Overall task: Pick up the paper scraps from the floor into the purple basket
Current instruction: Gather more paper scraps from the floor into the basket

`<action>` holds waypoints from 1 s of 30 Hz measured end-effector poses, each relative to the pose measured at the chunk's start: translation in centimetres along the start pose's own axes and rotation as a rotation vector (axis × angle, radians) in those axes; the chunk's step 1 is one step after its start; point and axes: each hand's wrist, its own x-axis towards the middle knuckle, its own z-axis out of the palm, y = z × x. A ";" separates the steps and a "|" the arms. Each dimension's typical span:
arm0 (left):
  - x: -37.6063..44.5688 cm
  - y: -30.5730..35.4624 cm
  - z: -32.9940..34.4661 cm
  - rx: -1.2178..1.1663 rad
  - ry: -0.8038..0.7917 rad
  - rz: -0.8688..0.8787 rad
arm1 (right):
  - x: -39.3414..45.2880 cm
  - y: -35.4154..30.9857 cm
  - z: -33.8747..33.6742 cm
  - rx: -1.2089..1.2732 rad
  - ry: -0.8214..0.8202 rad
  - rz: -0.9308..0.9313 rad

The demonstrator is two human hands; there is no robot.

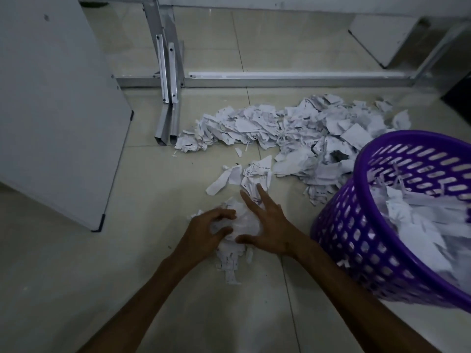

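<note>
Both hands gather a small clump of paper scraps on the tiled floor.

The left hand (207,231) curls its fingers into the clump (240,221), grasping it; the right hand (270,225) presses against it with straight, spread fingers. The main heap of scraps (293,131) lies at about one o'clock from the hands, its long axis running nine to three. The purple basket (362,240) stands at three o'clock, tilted, its mouth facing up and right, part-filled with paper. A metal frame (168,72) crosses the pale tiled floor (76,263) at twelve; a white board (56,110) stands at ten.
</note>
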 end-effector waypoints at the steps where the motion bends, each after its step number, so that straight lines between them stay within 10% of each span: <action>1: -0.1 0.2 -0.3 -0.013 -0.010 0.003 | -0.1 0.1 -0.5 0.002 -0.005 -0.006; 13: -1.4 2.8 -3.2 0.000 0.070 0.081 | 1.4 -1.1 -0.6 0.010 -0.071 -0.011; 18: -2.7 1.8 -4.3 0.012 0.145 0.026 | 0.2 -1.9 -1.3 -0.122 0.157 -0.010; 24: -4.0 -1.0 -5.6 0.355 0.071 0.143 | 1.0 -2.2 -0.2 -0.150 -0.162 0.063; 30: -4.1 -1.9 -5.1 0.345 0.022 0.085 | 0.6 -3.7 1.8 -0.165 -0.116 0.017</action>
